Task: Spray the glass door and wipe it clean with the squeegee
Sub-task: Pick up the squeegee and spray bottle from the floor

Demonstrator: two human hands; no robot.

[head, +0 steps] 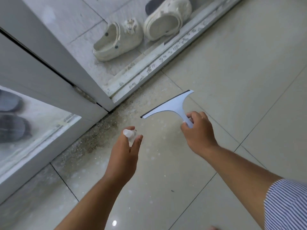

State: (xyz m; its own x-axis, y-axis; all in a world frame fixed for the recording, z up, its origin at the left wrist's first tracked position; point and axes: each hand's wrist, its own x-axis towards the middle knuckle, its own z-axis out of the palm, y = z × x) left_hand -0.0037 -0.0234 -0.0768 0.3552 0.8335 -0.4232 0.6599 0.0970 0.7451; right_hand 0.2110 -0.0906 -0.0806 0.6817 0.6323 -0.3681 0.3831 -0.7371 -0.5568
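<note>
My left hand (123, 155) grips a small clear spray bottle (130, 134), its white cap pointing up and left toward the door. My right hand (197, 131) holds the handle of a pale blue squeegee (169, 105); its black rubber edge faces the door track. Both are held above the floor tiles. The glass door (33, 130) with its white frame stands at the left, its lower pane cloudy. A second glass panel (69, 22) runs along the top, behind the white sill.
Two white clogs (119, 40) lie behind the upper glass. Dark slippers (11, 117) show through the left pane. Grit and dirt (99, 135) spread over the beige floor tiles near the door corner. A worn white door track (149, 67) runs diagonally.
</note>
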